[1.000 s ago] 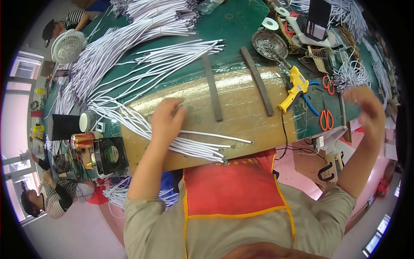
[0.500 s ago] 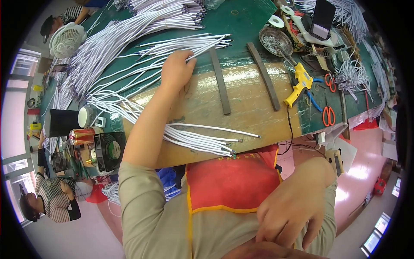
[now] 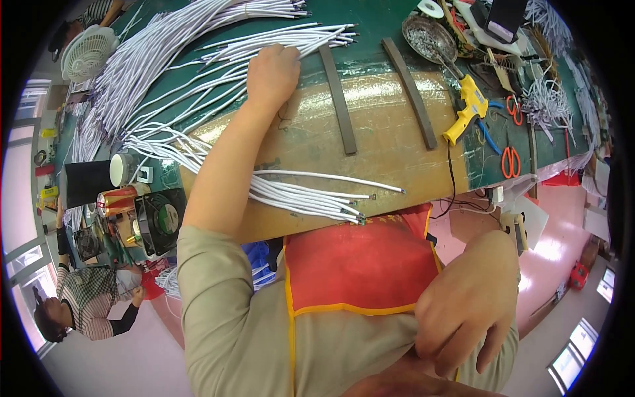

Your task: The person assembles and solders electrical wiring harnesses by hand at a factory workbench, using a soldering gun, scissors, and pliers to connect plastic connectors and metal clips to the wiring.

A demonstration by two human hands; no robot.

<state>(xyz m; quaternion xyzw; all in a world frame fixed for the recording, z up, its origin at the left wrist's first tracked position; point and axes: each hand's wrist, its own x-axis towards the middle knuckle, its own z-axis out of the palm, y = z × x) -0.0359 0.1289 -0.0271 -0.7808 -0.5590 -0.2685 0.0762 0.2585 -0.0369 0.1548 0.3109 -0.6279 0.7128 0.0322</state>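
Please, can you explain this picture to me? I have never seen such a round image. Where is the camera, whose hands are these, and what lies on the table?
The camera sits on a person's head and looks down, so you see that person's own arms. Its wide lens bends straight edges, which makes the picture round.

The left hand reaches forward and rests on a spread of white cables on the green table. It lies flat, with no closed grip on anything. The right hand is near the body, against the shirt beside the red apron; what it holds, if anything, cannot be seen.

A wooden board carries two dark strips and a small bundle of cables. To the right lie a yellow glue gun and red scissors. Another person is at the lower left.
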